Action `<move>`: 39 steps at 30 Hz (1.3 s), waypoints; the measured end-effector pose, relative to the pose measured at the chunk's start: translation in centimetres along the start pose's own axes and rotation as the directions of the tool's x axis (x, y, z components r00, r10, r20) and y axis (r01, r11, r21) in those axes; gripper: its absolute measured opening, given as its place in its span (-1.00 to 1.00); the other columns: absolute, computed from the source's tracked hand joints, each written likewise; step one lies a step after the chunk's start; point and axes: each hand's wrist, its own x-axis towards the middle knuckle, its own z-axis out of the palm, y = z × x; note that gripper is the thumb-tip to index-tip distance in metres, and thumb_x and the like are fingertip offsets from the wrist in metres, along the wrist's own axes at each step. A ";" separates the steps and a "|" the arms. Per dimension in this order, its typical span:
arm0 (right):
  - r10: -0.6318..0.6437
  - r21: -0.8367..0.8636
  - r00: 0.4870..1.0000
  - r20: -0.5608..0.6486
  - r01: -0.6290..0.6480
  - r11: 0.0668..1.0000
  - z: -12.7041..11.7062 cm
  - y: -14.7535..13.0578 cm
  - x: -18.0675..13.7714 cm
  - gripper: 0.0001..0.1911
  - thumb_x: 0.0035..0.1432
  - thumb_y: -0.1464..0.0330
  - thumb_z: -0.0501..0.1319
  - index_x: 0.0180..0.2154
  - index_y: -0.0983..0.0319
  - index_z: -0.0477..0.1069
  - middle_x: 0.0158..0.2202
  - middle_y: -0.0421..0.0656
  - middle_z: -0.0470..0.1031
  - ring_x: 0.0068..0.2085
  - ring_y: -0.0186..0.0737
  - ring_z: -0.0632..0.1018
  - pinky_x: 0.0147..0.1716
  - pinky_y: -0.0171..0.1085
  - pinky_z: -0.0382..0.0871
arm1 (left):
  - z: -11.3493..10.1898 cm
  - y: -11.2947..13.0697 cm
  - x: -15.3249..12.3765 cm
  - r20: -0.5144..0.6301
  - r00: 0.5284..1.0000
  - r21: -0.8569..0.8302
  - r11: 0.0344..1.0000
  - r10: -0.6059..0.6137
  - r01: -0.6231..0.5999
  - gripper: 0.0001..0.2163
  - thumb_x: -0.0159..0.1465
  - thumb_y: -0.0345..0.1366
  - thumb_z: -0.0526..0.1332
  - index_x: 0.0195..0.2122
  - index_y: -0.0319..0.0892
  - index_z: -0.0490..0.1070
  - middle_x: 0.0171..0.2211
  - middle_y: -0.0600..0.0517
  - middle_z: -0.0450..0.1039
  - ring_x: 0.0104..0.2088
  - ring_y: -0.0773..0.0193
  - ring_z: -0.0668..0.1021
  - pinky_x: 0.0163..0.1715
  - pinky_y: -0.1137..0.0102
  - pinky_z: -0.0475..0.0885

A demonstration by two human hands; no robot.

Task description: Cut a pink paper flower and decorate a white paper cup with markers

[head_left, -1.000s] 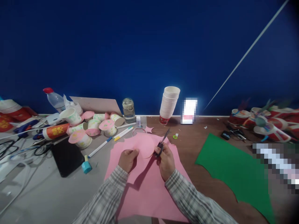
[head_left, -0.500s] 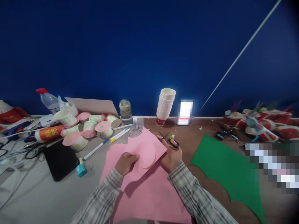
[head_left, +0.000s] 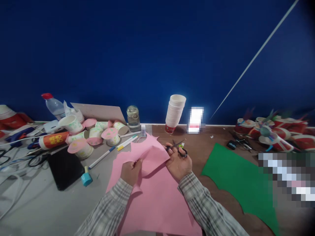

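While one sheet (head_left: 156, 159) is pinched by the left hand (head_left: 131, 172), one pair of scissors (head_left: 178, 147) is held by the right hand (head_left: 180, 165).

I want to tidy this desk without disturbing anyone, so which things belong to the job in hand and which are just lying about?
Seemingly in the job:
pink paper, pinched by the left hand
scissors, held in the right hand

Apparently just lying about:
green sheet
stacked cups
glass jar
red-capped bottle

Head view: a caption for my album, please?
Left hand gripping pink paper, right hand holding scissors, green paper lying nearby.
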 end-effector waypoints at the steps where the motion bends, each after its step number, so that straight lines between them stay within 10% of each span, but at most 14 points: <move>1: -0.033 -0.030 0.999 -0.023 0.032 0.999 -0.1 0.1 0.1 -0.79 -0.18 0.24 0.19 -0.41 0.16 0.42 -0.44 -0.17 0.53 -0.39 -0.17 0.51 -0.50 -0.30 0.39 | -0.1 0.0 0.1 -0.010 1.000 0.004 1.000 -0.001 0.001 -0.59 -0.13 -0.13 0.13 -0.94 -0.10 -0.07 -0.88 0.20 -0.17 -0.79 0.39 0.05 -0.72 0.35 -0.07; 8: -0.346 -0.434 0.932 -0.111 0.268 0.860 0.0 1.7 -0.2 -0.66 -0.23 0.30 0.32 -0.30 0.19 0.40 -0.52 -0.20 0.55 -0.65 -0.38 0.35 -0.72 -0.47 0.14 | -1.1 0.2 0.7 -0.148 0.989 -0.039 0.999 -0.018 0.012 -0.65 -0.09 -0.05 0.06 -0.86 -0.12 0.07 -0.82 0.18 -0.09 -0.73 0.36 0.12 -0.75 0.39 0.04; 16: -0.137 -0.633 0.989 0.063 0.146 0.761 0.8 4.4 -2.4 -0.55 -0.22 0.21 0.34 -0.22 0.20 0.35 -0.53 -0.19 0.52 -0.58 -0.28 0.44 -0.64 -0.40 0.27 | -1.0 -0.4 0.8 -0.216 0.975 -0.123 0.992 -0.057 0.031 -0.65 -0.07 -0.05 0.07 -0.84 -0.16 0.15 -0.81 0.16 -0.02 -0.70 0.34 0.17 -0.73 0.41 0.13; 39: 0.036 -0.720 0.999 0.004 -0.022 0.694 1.1 5.5 -3.3 -0.52 -0.26 0.20 0.37 -0.22 0.16 0.36 -0.54 -0.25 0.37 -0.50 -0.28 0.39 -0.71 -0.47 0.21 | -0.8 -1.1 0.6 -0.201 0.968 -0.034 0.989 -0.147 0.143 -0.60 0.00 0.01 0.04 -0.84 -0.13 0.18 -0.86 0.18 0.06 -0.73 0.31 0.23 -0.69 0.40 0.15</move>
